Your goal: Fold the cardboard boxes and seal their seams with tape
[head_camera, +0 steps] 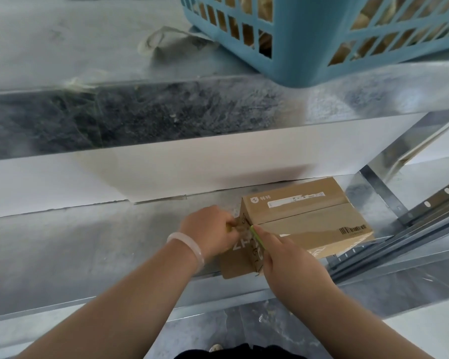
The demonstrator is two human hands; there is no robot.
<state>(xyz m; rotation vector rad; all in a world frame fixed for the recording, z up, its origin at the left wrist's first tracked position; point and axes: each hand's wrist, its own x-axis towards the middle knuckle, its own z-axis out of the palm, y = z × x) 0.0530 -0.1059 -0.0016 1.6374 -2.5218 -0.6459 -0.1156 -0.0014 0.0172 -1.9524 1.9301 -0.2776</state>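
Touching both hands [210,230] [283,257]: cardboard box [309,216]

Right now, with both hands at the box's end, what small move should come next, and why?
Probably slide the right hand along the seam, forefinger pressing the tape down. The left hand pinches what looks like tape at the box end, the forefinger sits at the seam's start, and the seam beyond looks bare.

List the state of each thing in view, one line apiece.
box: on the shelf, top flaps closed, a flap sticking out at the near end.
left hand: grips a yellowish thing at the box's end.
right hand: forefinger straight, pressing the box's end edge.
basket: on the upper shelf, holds brown items.
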